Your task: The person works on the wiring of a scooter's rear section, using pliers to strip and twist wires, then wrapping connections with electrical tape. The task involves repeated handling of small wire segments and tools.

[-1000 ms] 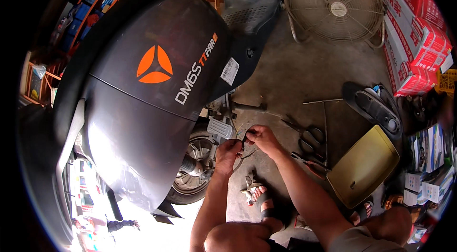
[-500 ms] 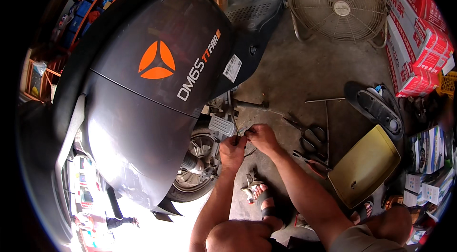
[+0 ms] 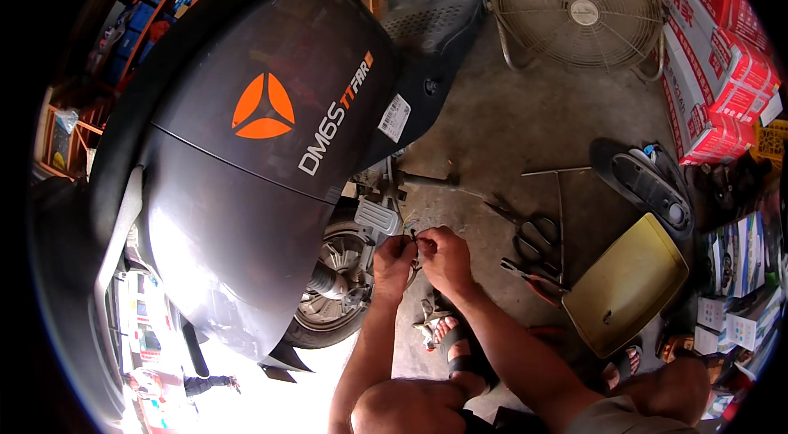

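Both my hands meet beside the rear wheel [image 3: 332, 303] of a dark grey electric scooter [image 3: 246, 155]. A thin dark cable [image 3: 414, 234] is pinched between my left hand [image 3: 394, 263] and my right hand [image 3: 444, 258]. Its lower part loops down below the fingers, and fine wire ends seem to stick up above them. The grey footrest [image 3: 378, 217] is just to the left of my fingertips. How exactly the fingers close on the cable is partly hidden.
Scissors [image 3: 533, 229], red-handled pliers [image 3: 535, 280] and a T-handle wrench [image 3: 560, 212] lie on the floor to the right, near a yellow tray [image 3: 628, 286] and a dark plastic cover [image 3: 644, 188]. A floor fan [image 3: 583, 13] and red boxes [image 3: 714, 65] stand farther off.
My right hand has come down slightly and now sits closer beside my left, with the cable between them. The view has shifted a little.
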### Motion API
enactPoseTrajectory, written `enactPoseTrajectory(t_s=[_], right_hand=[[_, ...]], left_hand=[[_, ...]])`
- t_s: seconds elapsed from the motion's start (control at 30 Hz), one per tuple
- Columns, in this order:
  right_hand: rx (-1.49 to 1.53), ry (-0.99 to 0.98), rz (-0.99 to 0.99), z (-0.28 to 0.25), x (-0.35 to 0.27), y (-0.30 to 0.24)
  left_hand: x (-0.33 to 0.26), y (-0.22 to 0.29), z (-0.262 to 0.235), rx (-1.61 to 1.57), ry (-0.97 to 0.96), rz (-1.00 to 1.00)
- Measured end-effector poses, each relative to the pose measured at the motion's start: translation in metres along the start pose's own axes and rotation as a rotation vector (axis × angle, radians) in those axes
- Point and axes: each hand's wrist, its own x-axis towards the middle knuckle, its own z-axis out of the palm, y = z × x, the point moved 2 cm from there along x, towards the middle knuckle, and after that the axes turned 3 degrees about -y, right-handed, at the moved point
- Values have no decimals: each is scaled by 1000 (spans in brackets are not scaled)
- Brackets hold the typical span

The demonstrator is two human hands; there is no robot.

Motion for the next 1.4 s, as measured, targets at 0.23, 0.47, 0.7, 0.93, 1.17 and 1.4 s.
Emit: enactPoseTrajectory(t_s=[0.23,0.47,0.7,0.93,1.17,1.4], right_hand=[[-147,-56,39,3,3,-11],[-120,-119,103,14,7,1],[776,-407,570,30,7,42],[1031,-569,618,22,11,54],[991,-557,546,23,9,52],[628,-314,281,21,4,31]], left_hand=[[-4,-1,-4,-61,29,-2],[-7,0,-7,-103,69,-48],[-14,6,-7,-57,94,-52],[-10,11,-4,30,19,23],[-5,2,-15,-361,-106,-194],[-2,2,-7,-747,-317,-259]])
